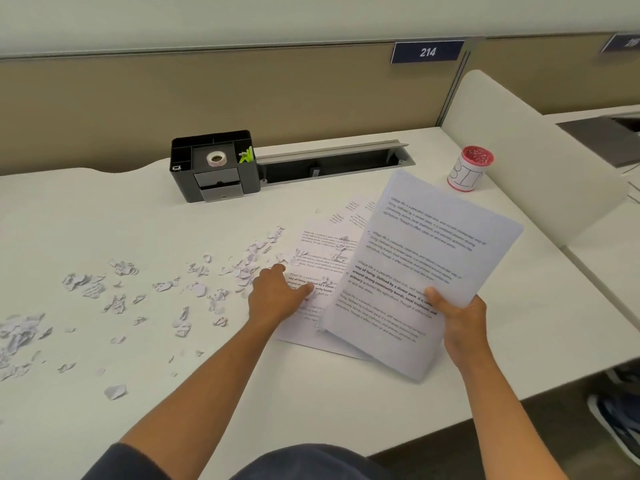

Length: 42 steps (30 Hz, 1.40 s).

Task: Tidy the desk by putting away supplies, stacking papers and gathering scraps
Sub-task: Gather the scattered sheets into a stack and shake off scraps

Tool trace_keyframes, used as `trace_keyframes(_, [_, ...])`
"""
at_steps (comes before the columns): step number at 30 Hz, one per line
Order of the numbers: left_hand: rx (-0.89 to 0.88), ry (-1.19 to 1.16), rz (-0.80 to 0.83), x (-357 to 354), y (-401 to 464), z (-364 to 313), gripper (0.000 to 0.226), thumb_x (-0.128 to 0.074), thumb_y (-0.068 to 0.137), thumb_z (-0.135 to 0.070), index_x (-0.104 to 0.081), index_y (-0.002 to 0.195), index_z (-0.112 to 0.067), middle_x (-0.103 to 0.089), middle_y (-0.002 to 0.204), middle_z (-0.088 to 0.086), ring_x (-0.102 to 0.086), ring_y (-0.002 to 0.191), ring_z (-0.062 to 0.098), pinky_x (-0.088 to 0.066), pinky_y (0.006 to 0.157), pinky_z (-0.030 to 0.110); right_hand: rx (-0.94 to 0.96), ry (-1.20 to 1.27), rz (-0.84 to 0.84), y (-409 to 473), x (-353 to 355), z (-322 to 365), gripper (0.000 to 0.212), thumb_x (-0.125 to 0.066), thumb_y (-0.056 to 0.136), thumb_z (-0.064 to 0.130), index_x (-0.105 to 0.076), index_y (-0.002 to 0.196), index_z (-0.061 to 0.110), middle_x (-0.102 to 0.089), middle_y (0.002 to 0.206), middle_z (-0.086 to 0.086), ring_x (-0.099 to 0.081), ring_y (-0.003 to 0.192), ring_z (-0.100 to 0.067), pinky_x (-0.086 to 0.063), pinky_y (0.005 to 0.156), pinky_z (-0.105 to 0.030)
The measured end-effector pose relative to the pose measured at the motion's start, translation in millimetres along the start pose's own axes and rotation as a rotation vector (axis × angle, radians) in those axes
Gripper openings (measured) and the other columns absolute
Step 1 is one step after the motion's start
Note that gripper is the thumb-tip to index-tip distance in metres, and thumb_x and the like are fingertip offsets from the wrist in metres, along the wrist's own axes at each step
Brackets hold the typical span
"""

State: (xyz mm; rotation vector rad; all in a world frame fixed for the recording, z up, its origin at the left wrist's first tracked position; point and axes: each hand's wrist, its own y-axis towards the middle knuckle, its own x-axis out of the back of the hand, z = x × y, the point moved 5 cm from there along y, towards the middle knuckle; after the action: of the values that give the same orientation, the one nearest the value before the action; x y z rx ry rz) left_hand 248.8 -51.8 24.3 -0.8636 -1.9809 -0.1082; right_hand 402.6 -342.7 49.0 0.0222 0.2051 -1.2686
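Note:
My right hand (457, 318) grips a stack of printed sheets (426, 258) by its near edge, thumb on top, lifted and tilted above the desk. Under the stack, more printed sheets (322, 258) lie flat on the white desk (104, 209). My left hand (278, 292) rests on the left edge of those flat sheets, fingers bent down onto the paper. Several torn paper scraps (166, 289) are scattered over the desk's left half, and a few lie on the flat sheets. A black desk organiser (214, 164) with a tape roll (216, 158) stands at the back.
A red and white cup marked BIN (469, 169) stands at the back right, next to a white divider panel (512, 161). An open cable tray (332, 164) runs along the back edge. A shoe (620, 420) shows below the desk's right corner.

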Motion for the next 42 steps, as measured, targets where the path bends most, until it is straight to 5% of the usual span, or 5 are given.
trace_keyframes(5, [0.002, 0.147, -0.002, -13, 1, -16, 0.085, -0.072, 0.078, -0.048, -0.030, 0.143, -0.013, -0.038, 0.138, 0.015, -0.034, 0.129, 0.034, -0.041, 0.094, 0.045, -0.051, 0.037, -0.031, -5, 13, -8, 0.048, -0.072, 0.081, 0.000, -0.061, 0.127, 0.012, -0.069, 0.121, -0.004, -0.065, 0.113, -0.021, -0.050, 0.097, -0.043])
trace_keyframes(17, [0.069, -0.231, 0.070, -12, 15, -11, 0.108, -0.085, 0.066, -0.022, -0.017, 0.150, -0.025, -0.049, 0.140, 0.010, -0.052, 0.122, 0.033, -0.044, 0.095, 0.041, -0.136, 0.038, -0.068, -9, 17, -18, 0.041, -0.071, 0.082, -0.002, -0.064, 0.119, 0.012, -0.072, 0.114, -0.004, -0.069, 0.105, -0.020, -0.053, 0.092, -0.042])
trace_keyframes(28, [-0.022, -0.471, 0.032, 40, 9, -2, 0.037, -0.088, 0.068, -0.027, -0.068, 0.097, -0.020, -0.062, 0.076, 0.006, -0.070, 0.072, 0.024, -0.060, 0.069, 0.043, -0.197, -0.005, -0.036, -5, -2, -29, 0.035, -0.071, 0.082, -0.003, -0.066, 0.108, 0.020, -0.074, 0.107, 0.002, -0.070, 0.101, -0.016, -0.053, 0.089, -0.038])
trace_keyframes(33, [-0.059, -0.447, -0.028, 77, -1, -4, 0.017, -0.081, 0.077, -0.028, -0.072, 0.087, -0.017, -0.069, 0.076, -0.001, -0.069, 0.069, 0.017, -0.055, 0.059, 0.028, -0.225, -0.031, -0.002, -2, -15, -34, 0.033, -0.073, 0.081, -0.002, -0.067, 0.109, 0.016, -0.073, 0.109, -0.002, -0.071, 0.099, -0.017, -0.054, 0.086, -0.038])
trace_keyframes(42, [-0.123, -0.149, -0.236, 150, -28, -19, 0.013, -0.061, 0.093, -0.036, -0.070, 0.092, -0.026, -0.069, 0.084, -0.006, -0.066, 0.070, 0.014, -0.053, 0.061, 0.029, -0.240, -0.092, 0.067, 1, -48, -38, 0.031, -0.072, 0.081, -0.002, -0.067, 0.106, 0.016, -0.074, 0.107, -0.003, -0.070, 0.099, -0.021, -0.054, 0.086, -0.040])
